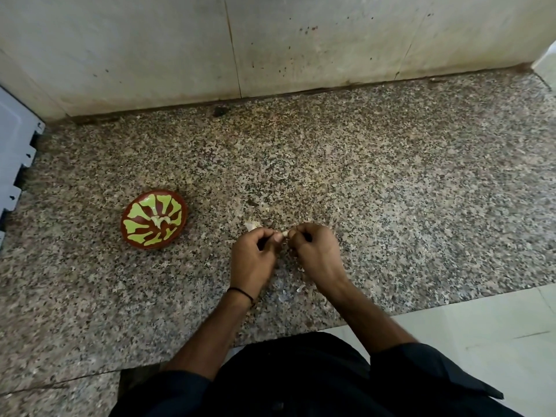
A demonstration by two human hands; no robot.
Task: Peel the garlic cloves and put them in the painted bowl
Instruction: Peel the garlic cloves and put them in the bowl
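A small pale garlic clove (284, 234) is pinched between my two hands above the speckled granite counter (361, 191). My left hand (254, 257) grips its left end with curled fingers, and my right hand (316, 251) pinches the right end. The painted bowl (154, 219), brown with yellow-green petal shapes, stands to the left of my hands, with pale cloves (160, 220) lying at its centre. A piece of garlic or skin (252, 225) lies on the counter just behind my left hand.
Scraps of skin (290, 291) lie on the counter between my wrists. A stained tiled wall (270, 46) closes the back. A white appliance edge (15, 152) stands at the far left. The counter's front edge drops to a pale floor (481, 341) at right.
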